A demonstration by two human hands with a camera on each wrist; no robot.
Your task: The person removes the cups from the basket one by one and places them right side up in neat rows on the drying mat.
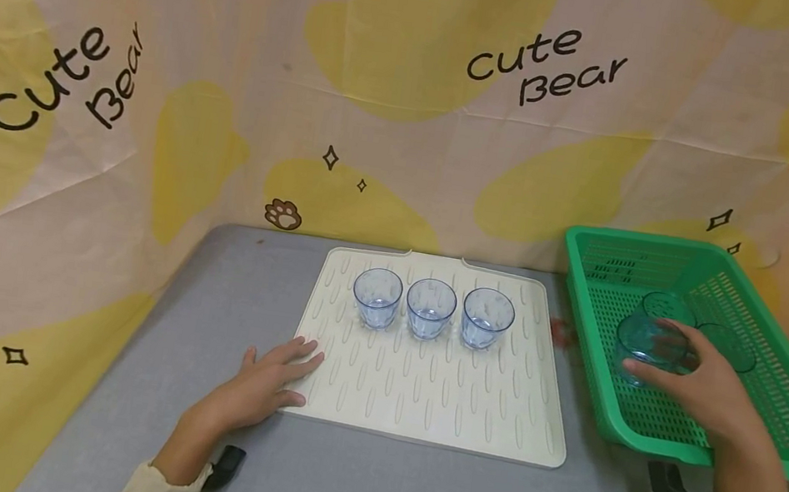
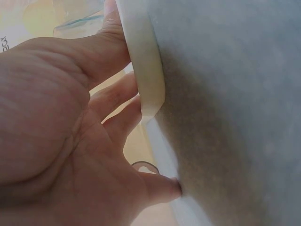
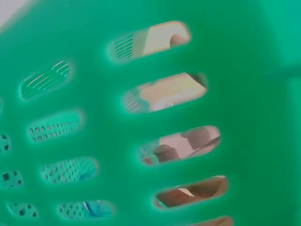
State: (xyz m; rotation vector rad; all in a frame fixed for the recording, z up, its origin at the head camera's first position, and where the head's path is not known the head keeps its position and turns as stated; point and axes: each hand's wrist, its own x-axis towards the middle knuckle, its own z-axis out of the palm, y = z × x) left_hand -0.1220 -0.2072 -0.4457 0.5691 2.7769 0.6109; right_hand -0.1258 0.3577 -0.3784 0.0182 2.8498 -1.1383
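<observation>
Inside the green plastic basket (image 1: pixel 609 415), my right hand (image 1: pixel 711 387) holds a clear bluish drinking glass (image 1: pixel 633 340) between thumb and fingers. Two more glasses sit in the basket beyond that hand, one a far glass (image 1: pixel 667 301), the other a right-hand glass (image 1: pixel 739 349). My left hand (image 1: pixel 257 386) rests with spread fingers on the near left corner of a cream ribbed drying mat (image 1: pixel 433 403); the left wrist view shows its fingers at the mat edge (image 2: pixel 149 70). On the mat, three glasses stand upright in a row: left glass (image 1: pixel 377 301), middle glass (image 1: pixel 429 310), right glass (image 1: pixel 486 319).
A grey cloth (image 1: pixel 361 485) covers the table. Patterned fabric (image 1: pixel 395 137) hangs behind and along the left. The basket stands right of the mat, its slotted wall (image 3: pixel 103 141) filling the right wrist view and hiding most of that hand there.
</observation>
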